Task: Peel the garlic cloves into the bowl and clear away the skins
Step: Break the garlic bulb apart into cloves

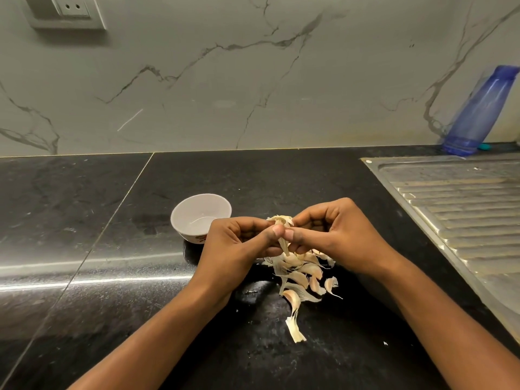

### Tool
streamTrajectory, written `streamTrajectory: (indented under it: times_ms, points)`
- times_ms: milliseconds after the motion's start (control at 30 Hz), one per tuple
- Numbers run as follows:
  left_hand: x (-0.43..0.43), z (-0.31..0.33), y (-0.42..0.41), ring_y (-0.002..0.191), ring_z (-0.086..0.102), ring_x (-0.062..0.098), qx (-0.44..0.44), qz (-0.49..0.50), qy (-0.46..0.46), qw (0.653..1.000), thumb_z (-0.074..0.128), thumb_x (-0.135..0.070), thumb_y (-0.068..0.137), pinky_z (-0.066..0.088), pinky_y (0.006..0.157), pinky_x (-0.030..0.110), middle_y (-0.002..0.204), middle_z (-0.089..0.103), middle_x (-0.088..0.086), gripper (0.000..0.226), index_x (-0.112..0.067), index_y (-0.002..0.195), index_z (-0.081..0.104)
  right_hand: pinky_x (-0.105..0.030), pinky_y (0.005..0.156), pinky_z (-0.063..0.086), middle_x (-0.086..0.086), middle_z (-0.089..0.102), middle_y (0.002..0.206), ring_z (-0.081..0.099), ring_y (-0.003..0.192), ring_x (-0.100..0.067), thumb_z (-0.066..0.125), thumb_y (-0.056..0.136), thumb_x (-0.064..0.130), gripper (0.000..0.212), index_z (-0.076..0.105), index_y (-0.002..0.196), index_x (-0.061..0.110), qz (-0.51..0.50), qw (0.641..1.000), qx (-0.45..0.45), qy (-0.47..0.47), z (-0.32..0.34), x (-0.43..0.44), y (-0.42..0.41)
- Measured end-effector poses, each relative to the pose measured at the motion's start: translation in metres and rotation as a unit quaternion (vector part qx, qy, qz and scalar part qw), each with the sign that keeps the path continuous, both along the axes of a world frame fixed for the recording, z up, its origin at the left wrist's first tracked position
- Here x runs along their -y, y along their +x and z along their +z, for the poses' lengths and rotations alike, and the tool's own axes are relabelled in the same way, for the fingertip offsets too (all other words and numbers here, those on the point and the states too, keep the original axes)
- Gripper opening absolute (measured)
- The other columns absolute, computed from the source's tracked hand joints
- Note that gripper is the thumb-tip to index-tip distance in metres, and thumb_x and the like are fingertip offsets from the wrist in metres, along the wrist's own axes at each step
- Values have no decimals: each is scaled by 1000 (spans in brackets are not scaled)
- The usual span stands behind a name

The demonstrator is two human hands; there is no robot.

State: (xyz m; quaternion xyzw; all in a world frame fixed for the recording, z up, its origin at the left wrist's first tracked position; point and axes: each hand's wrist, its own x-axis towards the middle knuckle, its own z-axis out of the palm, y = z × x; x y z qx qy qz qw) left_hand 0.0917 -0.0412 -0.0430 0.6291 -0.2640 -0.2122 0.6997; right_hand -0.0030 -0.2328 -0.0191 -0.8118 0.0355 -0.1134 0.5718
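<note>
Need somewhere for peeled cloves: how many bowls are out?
1: a white bowl on the black counter, just beyond the left hand, which hides part of its near side. No other bowl shows.

A papery garlic piece [281, 222] sits raised just above a heap of unpeeled cloves [303, 270] and loose skins [295, 330] on the black surface [112, 249], just right of the upright white bowl [194, 208].

No text, brand or number can be read anywhere in the view. The white bowl [189, 211] carries only a small coloured pattern near its base, not letters. The blue bottle [478, 114] and the wall socket [71, 7] show no legible marking.
</note>
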Motion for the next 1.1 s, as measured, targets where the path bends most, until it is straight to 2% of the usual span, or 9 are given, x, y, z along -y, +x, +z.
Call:
streamTrajectory:
  times_ms: [200,333,467,667,767,867,933,1033,1100]
  points:
    - [-2,1,-2,94,79,38,28,-3,5,1000,74,-10,96,61,92,59,100,81,16,16,0,107,80,-37,76,67,-12,82,94,80,84,-32,79,91,11,16,82,105,4,16,1000,4,11,-2,1,1]
    - [-3,3,-1,92,79,37,25,1,-7,1000,71,-7,97,63,90,52,97,81,17,16,1,107,80,-37,76,67,-16,81,96,79,86,-38,79,89,11,22,81,108,2,16,998,9,53,-1,2,-1]
    - [-1,5,0,93,79,35,9,-4,-14,1000,68,-8,99,65,89,44,98,81,16,17,0,108,79,-34,75,67,-17,81,97,79,86,-36,79,87,17,26,81,109,3,16,998,-3,67,4,6,-1]
    - [2,6,-1,97,79,32,-37,-8,-18,999,63,-9,102,65,88,39,102,81,15,19,-3,112,78,-31,65,64,-18,79,93,76,75,-32,67,97,-4,15,80,105,1,-22,998,6,55,6,8,0]
    - [2,6,0,96,79,33,-58,6,-21,998,62,-7,103,65,85,36,101,81,16,19,-1,111,77,-32,65,65,-18,79,90,76,77,-38,63,99,-4,19,80,101,4,-40,999,2,34,7,9,1]
    - [2,5,1,95,79,32,-71,13,-16,997,62,-8,103,65,86,37,100,81,16,19,-2,110,78,-32,60,63,-17,78,86,75,75,-35,61,100,-3,22,80,102,8,-60,998,-4,14,8,14,-1]
    - [2,4,1,96,78,32,-74,14,-11,997,62,-10,103,64,88,39,100,81,15,19,-2,110,78,-35,59,64,-12,78,84,77,75,-29,64,101,2,20,81,101,12,-76,997,-11,-25,8,18,-2]
    - [2,3,1,96,78,32,-65,11,3,998,65,-14,102,64,90,41,100,81,14,19,-3,110,78,-35,60,62,-3,77,76,74,68,-16,73,99,23,11,83,93,21,-82,987,-23,-133,6,17,-4]
    - [2,2,0,97,78,35,-60,5,9,998,67,-15,100,65,90,41,100,81,15,19,-3,110,79,-40,60,63,-2,75,71,73,63,-16,73,99,38,22,83,85,24,-79,980,-22,-183,4,14,-5]
